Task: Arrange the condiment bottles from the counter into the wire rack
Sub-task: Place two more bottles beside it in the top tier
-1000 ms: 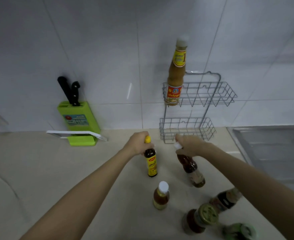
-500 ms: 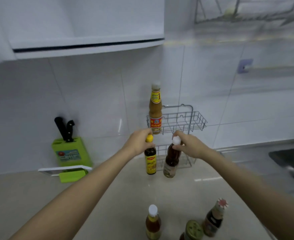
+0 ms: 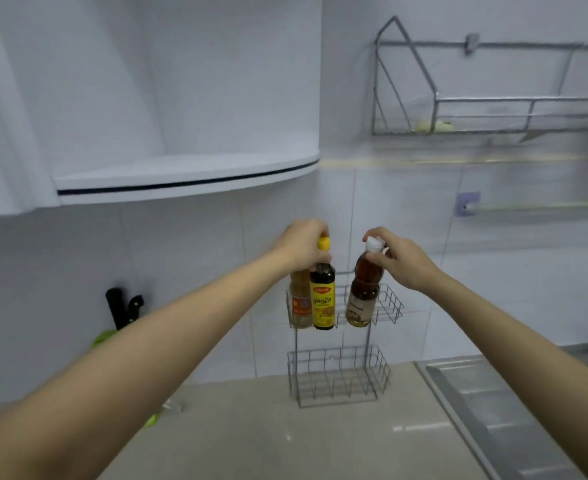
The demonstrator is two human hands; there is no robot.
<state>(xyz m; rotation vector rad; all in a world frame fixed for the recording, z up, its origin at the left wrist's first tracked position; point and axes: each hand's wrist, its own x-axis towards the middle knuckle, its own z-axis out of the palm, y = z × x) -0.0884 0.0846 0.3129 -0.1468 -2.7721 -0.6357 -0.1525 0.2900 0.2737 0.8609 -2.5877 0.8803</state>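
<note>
A two-tier wire rack (image 3: 391, 308) hangs on the tiled wall above the counter. My left hand (image 3: 301, 245) grips the yellow-capped dark sauce bottle (image 3: 323, 299) by its neck, in front of the rack's upper basket. Just behind it stands an orange sauce bottle (image 3: 299, 303) at the basket's left end, its top hidden by my hand. My right hand (image 3: 401, 261) holds the white-capped brown bottle (image 3: 363, 292) by the neck, tilted, level with the upper basket's middle. I cannot tell whether either held bottle rests inside the basket. The lower basket (image 3: 337, 379) holds nothing.
A white curved cabinet (image 3: 181, 178) overhangs at upper left. A metal dish rack (image 3: 493, 112) is mounted high on the right wall. Black knife handles (image 3: 123, 306) and a bit of a green block show behind my left forearm. A steel sink drainer (image 3: 493, 403) borders the beige counter (image 3: 285, 441).
Both hands have lifted their bottles from counter height up to the rack's upper basket. The view has tilted upward, so the bottles left on the counter are out of frame.
</note>
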